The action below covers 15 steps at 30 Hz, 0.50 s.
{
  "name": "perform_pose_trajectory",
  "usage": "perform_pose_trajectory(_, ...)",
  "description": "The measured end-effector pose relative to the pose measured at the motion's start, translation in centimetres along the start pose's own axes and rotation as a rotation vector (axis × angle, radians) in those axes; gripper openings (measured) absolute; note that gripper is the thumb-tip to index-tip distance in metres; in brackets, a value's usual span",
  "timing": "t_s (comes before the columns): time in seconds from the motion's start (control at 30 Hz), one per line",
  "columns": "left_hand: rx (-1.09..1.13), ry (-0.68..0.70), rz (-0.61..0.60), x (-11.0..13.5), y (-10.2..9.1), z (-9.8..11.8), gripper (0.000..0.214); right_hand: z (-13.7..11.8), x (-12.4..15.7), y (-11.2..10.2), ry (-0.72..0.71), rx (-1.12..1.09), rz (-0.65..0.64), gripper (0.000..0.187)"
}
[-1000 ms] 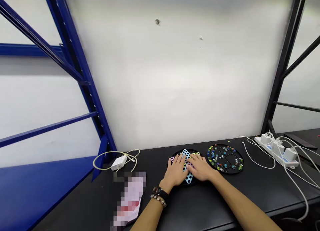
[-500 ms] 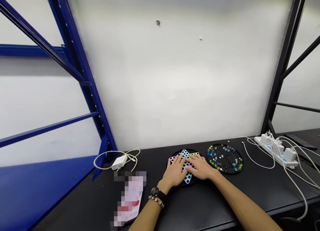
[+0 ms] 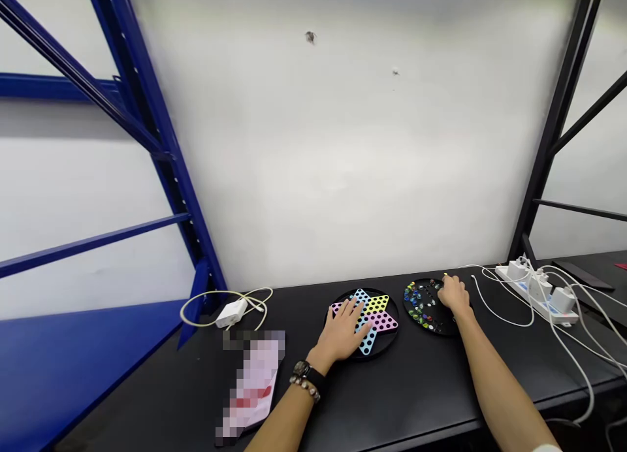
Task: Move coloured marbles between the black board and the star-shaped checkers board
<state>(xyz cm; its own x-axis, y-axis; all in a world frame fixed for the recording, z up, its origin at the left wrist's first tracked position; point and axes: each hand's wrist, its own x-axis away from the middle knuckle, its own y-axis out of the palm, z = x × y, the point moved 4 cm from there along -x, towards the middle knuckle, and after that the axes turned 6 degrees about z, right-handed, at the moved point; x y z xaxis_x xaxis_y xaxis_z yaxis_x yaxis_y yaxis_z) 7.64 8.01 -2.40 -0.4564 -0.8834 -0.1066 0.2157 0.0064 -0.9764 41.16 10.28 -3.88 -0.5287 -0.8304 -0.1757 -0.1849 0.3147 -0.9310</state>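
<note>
Head view: right hand (image 3: pixel 454 294) has left round black star-patterned peg board (image 3: pixel 379 321), now resting, fingers loosely curled, on black marble tray (image 3: pixel 421 302); grip unclear. Left hand (image 3: pixel 343 328) flat, open, on board, mid-worktop (image 3: pixel 416 393).

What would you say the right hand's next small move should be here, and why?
Probably closing the fingers on one marble. The right hand lies over the far right part of the round black tray of marbles, while the left hand rests flat on the star board, whose visible holes look empty.
</note>
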Motion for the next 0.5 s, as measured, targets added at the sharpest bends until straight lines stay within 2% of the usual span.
perform_pose_trajectory(0.13,0.003,0.010,0.026,0.0,0.1,0.0,0.068,0.2,-0.5,0.8,-0.019,-0.106,-0.020,0.042)
perform_pose_trajectory(0.23,0.002,0.012,0.028,0.0,0.1,-0.1,0.069,0.0,-0.8,1.1,0.018,-0.318,-0.048,0.039)
perform_pose_trajectory(0.33,0.005,0.009,0.025,0.0,0.2,-0.2,0.068,-0.2,-1.1,1.4,0.054,-0.533,-0.105,0.029)
perform_pose_trajectory(0.5,0.013,0.013,0.034,-0.1,0.4,-0.3,0.068,-1.1,-1.0,1.6,0.049,-0.736,-0.201,0.015)
